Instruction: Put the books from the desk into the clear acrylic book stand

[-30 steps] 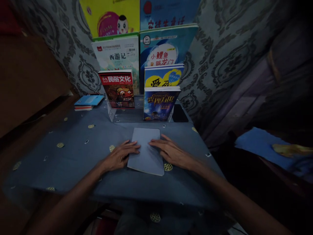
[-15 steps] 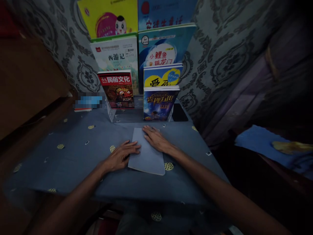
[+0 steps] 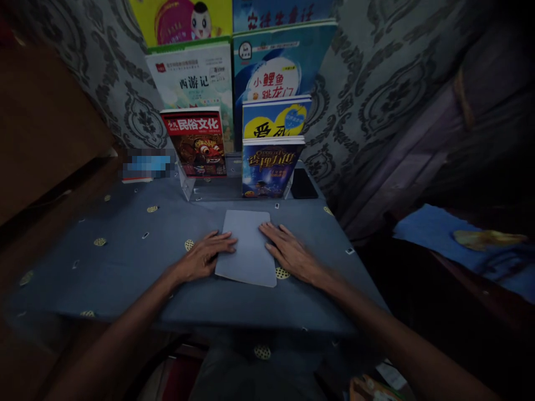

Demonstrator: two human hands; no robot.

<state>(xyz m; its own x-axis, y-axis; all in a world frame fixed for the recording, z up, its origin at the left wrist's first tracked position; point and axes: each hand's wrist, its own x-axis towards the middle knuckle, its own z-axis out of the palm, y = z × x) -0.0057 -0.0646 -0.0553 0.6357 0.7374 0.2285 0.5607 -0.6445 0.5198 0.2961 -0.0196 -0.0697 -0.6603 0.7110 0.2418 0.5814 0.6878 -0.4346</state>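
Note:
A thin booklet with a plain grey-blue cover [image 3: 246,250] lies flat on the cloth-covered table [image 3: 125,267]. My left hand [image 3: 207,255] rests at its left edge, fingers stretched out onto the cover. On the opposite side, my right hand [image 3: 290,253] has its fingers spread, with the fingertips on the booklet's upper right edge. Neither hand grips anything. Behind the booklet stands a clear tiered book rack [image 3: 209,189]. Its front tier holds a red-topped book [image 3: 196,145] and a dark blue book [image 3: 270,170].
Higher in the rack are a white-green book [image 3: 194,78], a teal book [image 3: 284,61] and a blue-yellow book [image 3: 273,120]. A black phone-like slab [image 3: 304,185] lies right of the rack. A blurred-out blue item [image 3: 148,164] sits at the back left, near the patterned wall covering [image 3: 368,83].
My right hand has slid from the top of the booklet's cover toward me and out to its right edge. My left hand stays at the left edge. The view has tilted slightly.

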